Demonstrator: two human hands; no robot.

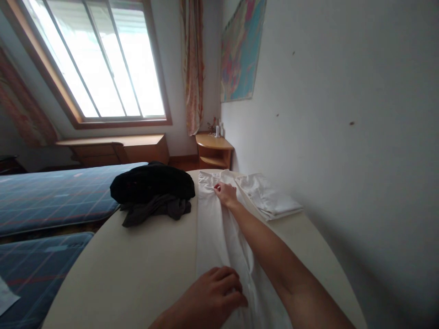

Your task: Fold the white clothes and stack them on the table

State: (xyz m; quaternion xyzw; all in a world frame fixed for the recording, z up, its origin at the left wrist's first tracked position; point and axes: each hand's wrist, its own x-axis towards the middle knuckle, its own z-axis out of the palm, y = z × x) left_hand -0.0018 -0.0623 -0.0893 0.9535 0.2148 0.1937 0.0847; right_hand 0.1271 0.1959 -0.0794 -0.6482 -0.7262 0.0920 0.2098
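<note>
A pair of white trousers lies lengthwise down the round table, its gathered waistband at the far end. Near that waistband my right hand is closed, thumb and fingers pinching the cloth. My left hand rests palm down over the near part of the legs, its fingers loosely bent and apart. Long creases run through the fabric between both hands. My right forearm covers part of the right side of the trousers.
A folded white garment lies at the table's far right. Black clothing and a dark grey garment are heaped at the far left. Blue plaid mattresses stand left, a wall right, a corner shelf beyond.
</note>
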